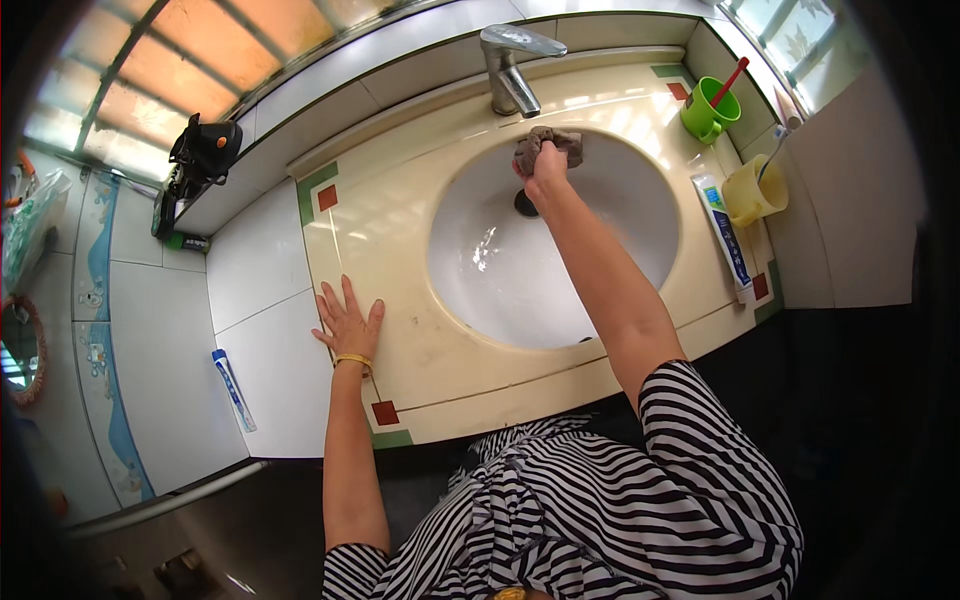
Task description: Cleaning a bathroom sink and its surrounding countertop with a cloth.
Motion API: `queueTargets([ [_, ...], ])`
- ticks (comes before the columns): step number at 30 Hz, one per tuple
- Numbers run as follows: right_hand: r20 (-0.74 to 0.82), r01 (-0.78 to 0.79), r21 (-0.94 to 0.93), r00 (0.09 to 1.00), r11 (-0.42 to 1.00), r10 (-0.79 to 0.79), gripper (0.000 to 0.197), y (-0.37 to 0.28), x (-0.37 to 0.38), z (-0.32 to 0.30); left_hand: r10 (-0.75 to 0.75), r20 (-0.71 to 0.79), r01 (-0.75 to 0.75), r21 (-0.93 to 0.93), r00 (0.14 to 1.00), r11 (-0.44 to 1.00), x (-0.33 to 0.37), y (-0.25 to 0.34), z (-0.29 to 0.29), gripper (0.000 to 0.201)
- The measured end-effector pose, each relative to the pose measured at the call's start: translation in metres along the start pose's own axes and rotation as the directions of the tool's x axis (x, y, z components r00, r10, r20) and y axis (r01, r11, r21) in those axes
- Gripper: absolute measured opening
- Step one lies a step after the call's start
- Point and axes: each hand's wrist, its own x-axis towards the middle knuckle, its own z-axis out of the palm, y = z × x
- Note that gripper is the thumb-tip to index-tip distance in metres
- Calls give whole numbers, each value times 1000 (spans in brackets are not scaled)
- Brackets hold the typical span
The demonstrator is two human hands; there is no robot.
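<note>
My right hand (543, 172) is closed round a crumpled grey-brown cloth (566, 146), held against the far rim of the white oval sink (520, 290). The dark drain (525, 203) lies just below that hand. Above the cloth stands a chrome faucet (510, 75), its spout pointing down at the basin. My left hand (350, 322) rests flat with fingers spread on the left edge of the cream countertop (400, 225), and it holds nothing. A yellow bracelet (354, 359) circles the left wrist.
Right of the sink lie a toothpaste tube (722, 238), a yellow cup (757, 192) with a toothbrush and a green mug (711, 108) with a red-handled item. On the left are a blue-and-white tube or box (232, 390) and a black object (205, 150) on the ledge.
</note>
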Motion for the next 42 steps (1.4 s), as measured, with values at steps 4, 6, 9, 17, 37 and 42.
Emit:
queueTargets([
  [4, 123, 112, -183, 988, 977, -90, 59, 49, -24, 20, 9, 4, -9, -2, 1000, 1000, 1, 1, 1, 80],
  [6, 165, 121, -328, 984, 937, -69, 61, 82, -47, 25, 7, -40, -6, 2, 999, 1000, 1, -4, 4, 79],
  [9, 308, 264, -656, 949, 707, -68, 60, 122, -57, 4, 5, -6, -6, -19, 1000, 1000, 3, 6, -1, 80],
  [17, 494, 695, -718, 549, -39, 674, 54, 91, -89, -55, -24, 36, 24, -2, 999, 1000, 3, -3, -3, 80],
  [37, -361, 56, -724, 819, 688, -446, 52, 35, 23, -32, 22, 18, -21, -38, 1000, 999, -2, -2, -6, 79],
  [42, 107, 170, -974, 927, 149, -358, 45, 92, -5, -30, 24, -3, -24, -4, 1000, 1000, -2, -5, -6, 79],
])
